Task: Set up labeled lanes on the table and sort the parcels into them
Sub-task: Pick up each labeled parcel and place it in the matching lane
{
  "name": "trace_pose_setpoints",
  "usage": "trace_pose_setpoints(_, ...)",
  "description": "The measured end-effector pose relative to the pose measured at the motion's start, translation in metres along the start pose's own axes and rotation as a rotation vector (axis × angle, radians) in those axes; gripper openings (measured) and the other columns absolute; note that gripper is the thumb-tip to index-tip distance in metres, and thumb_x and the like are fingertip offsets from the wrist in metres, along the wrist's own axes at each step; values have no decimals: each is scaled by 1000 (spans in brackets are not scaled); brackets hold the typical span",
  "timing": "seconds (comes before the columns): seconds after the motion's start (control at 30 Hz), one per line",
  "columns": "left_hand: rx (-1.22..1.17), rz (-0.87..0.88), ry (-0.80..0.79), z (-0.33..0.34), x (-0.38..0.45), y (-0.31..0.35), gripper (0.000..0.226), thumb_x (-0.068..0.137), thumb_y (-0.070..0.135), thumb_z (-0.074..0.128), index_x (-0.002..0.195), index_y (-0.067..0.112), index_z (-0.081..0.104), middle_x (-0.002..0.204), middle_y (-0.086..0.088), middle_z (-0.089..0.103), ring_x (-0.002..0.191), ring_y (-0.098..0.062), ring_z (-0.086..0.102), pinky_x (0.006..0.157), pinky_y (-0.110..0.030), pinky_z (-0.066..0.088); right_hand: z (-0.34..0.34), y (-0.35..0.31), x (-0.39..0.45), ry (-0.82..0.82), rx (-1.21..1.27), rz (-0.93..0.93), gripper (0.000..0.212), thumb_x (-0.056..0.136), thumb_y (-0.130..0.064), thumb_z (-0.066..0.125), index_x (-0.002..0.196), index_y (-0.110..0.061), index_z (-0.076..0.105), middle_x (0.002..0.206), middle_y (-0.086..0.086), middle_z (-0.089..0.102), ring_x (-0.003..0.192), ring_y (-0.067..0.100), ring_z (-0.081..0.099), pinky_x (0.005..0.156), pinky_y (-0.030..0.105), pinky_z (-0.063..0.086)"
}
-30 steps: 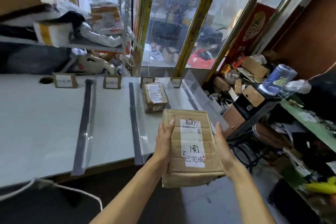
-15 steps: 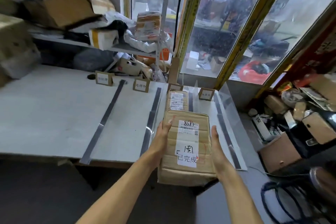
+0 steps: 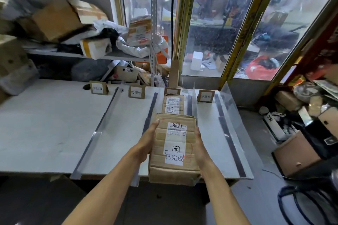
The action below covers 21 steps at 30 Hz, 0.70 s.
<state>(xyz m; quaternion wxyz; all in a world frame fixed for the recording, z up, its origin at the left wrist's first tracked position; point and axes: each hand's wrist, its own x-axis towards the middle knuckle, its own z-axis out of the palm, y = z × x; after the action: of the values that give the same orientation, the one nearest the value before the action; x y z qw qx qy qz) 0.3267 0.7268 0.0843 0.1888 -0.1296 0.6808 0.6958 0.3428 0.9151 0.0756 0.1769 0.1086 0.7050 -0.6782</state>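
two hands clamp our brown taped cardboard parcel [image 3: 173,149] over the grey table's [image 3: 45,133] near edge: left hand [image 3: 146,144] and right hand [image 3: 200,147] gripping its long sides. we judge it stiff, moderately heavy, tape maybe slick; side-holds suit.

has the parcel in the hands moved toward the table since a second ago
Yes. The held parcel was off the table's right front corner; now it is over the front edge, in line with the lane holding the other parcel, its far end nearly reaching it.
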Motion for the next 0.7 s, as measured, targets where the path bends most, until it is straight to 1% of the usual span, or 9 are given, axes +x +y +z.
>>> trace_pose_setpoints(0.1, -9, -32, -10, 4, 11, -4, 69, 101, 67, 23, 126, 21, 68, 110, -4, 77, 100, -25, 75, 85, -40, 59, -7, 12, 15, 4, -3, 47, 83, 81, -98, 28, 139, -48, 58, 134, -6, 70, 123, 25, 67, 105, 58, 52)
trace_pose_setpoints(0.27, -24, -28, -14, 7, 28, -10, 66, 105, 59, 24, 124, 14, 67, 108, -10, 77, 93, -28, 76, 65, -30, 60, -9, 44, 41, 19, 15, 90, 96, 68, -106, 33, 147, -52, 46, 144, -4, 62, 130, 27, 61, 111, 59, 47)
trace_pose_setpoints(0.33, -11, -12, 5, 9, 33, -14, 66, 103, 63, 26, 124, 14, 67, 106, -10, 77, 92, -29, 76, 69, -36, 61, 3, 19, 18, 65, -10, 118, 96, 76, -99, 32, 154, -45, 38, 150, -4, 56, 137, 27, 55, 116, 52, 42)
trace_pose_setpoints(0.43, -17, 20, 86, 10, 42, -29, 72, 92, 75, 37, 124, 16, 64, 107, -9, 77, 93, -30, 76, 88, -53, 60, 8, 10, 13, 115, -22, 123, 75, 98, -72, 27, 162, -33, 19, 156, 3, 48, 143, 30, 47, 115, 46, 39)
trace_pose_setpoints(0.53, -27, 32, 142, 12, 56, -50, 72, 85, 80, 40, 127, 25, 60, 110, -5, 76, 93, -27, 76, 90, -57, 58, 12, 17, 23, 153, -120, 108, 97, 85, -84, 30, 164, -31, 12, 161, 5, 42, 142, 29, 48, 105, 41, 49)
trace_pose_setpoints(0.57, -8, 28, 143, 15, 53, -48, 67, 90, 77, 39, 130, 27, 57, 113, -3, 75, 91, -24, 76, 87, -53, 60, 15, 21, 28, 146, -169, 108, 106, 77, -92, 30, 163, -32, 14, 161, 5, 41, 142, 27, 48, 101, 38, 51)
trace_pose_setpoints(0.6, 29, 35, 147, 19, 49, -45, 59, 97, 70, 36, 136, 29, 52, 117, 2, 72, 88, -17, 75, 81, -42, 62, 18, 23, 31, 134, -240, 106, 108, 75, -95, 28, 163, -34, 13, 166, 6, 34, 147, 28, 42, 107, 41, 48)
trace_pose_setpoints(0.67, 113, 62, 165, 27, 41, -40, 43, 107, 51, 31, 144, 32, 38, 122, 14, 55, 85, 3, 61, 66, -16, 52, 24, 26, 32, 140, -446, 138, 92, 91, -84, 22, 165, -33, 3, 174, 5, 3, 159, 30, 8, 125, 52, 18)
trace_pose_setpoints(0.7, 144, 59, 180, 30, 39, -40, 35, 109, 45, 29, 142, 35, 34, 121, 15, 49, 85, 5, 54, 60, -9, 46, 25, 27, 31, 138, -506, 162, 86, 96, -78, 20, 166, -32, -1, 173, 4, -8, 160, 29, -3, 127, 52, 8)
